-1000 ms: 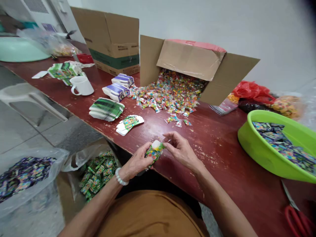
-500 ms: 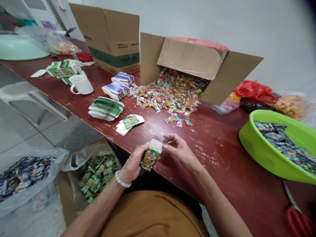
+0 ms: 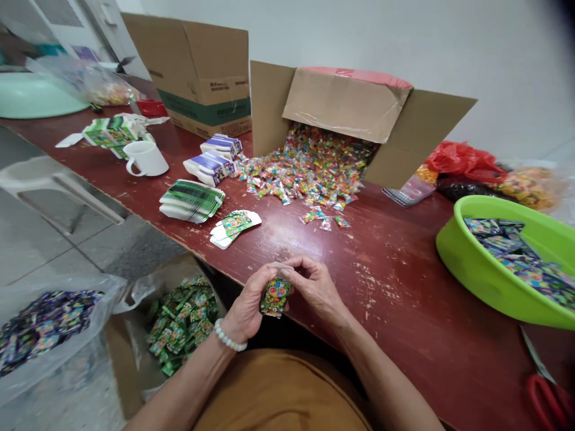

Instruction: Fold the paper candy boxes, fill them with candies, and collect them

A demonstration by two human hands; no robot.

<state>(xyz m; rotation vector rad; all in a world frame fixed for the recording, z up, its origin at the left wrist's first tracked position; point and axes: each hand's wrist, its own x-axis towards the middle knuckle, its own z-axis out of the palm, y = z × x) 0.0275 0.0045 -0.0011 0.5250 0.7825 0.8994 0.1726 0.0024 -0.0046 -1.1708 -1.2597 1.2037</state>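
Both hands are closed around a small green carton [image 3: 275, 296] printed with bright cartoon colours. The left hand [image 3: 246, 306] wraps its fingers [image 3: 265, 276] round the carton's left side and back. The right hand [image 3: 317, 288] bends its fingertips [image 3: 294, 267] down onto the top end, pinching it against the thumb. The carton stands almost upright between the palms, held above the near edge of a worn red-brown table [image 3: 404, 287]. A white bead bracelet [image 3: 228, 338] circles the left wrist.

The tipped cardboard box [image 3: 350, 108] lies on its side at the back of the table, well beyond the hands, spilling wrapped candies [image 3: 305, 170] from its mouth. In front of the box and to its left lie a few flat green cartons [image 3: 234, 225], then a larger stack of flat cartons [image 3: 193, 199]. Purple and white boxes [image 3: 215, 160] sit just left of its mouth, and a white mug [image 3: 146, 158] stands further left. To the right of the box and nearer the person, a lime-green basin [image 3: 480, 275] holds dark printed packs.
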